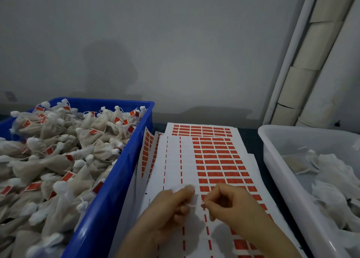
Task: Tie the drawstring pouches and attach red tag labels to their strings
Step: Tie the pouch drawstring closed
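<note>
A plain grey-white wall [175, 43] fills the far side, dimly and evenly lit — a soft dark shadow [109, 66] sits on it left of middle. At the right a thin white pipe [293, 49] runs up slantwise beside thick cream tubes [319, 39] in stacked sections. Below, a dark tabletop [251, 138] meets the wall.

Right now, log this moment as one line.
left hand holds pouch | right hand pinches string | label sheet beneath
</note>
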